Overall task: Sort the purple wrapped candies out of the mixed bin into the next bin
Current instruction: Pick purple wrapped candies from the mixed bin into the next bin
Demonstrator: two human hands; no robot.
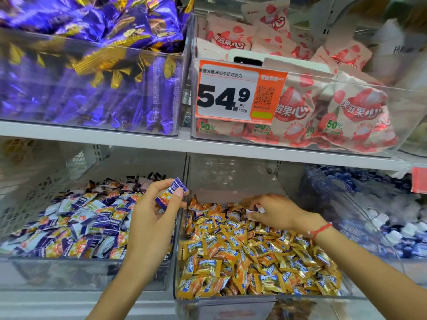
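A shop's sweets aisle is showing here — clear plastic bins [182, 93] of wrapped candies are sitting on white metal shelves [138, 140], an orange-and-white price tag [238, 93] hanging from one bin.

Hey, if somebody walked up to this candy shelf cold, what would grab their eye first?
Probably the orange price tag with its big black 54.9, clipped to the upper right bin. Next, the left hand pinching a purple wrapped candy above the divide between the two lower bins, while the right hand picks another out of the gold-wrapped candies.
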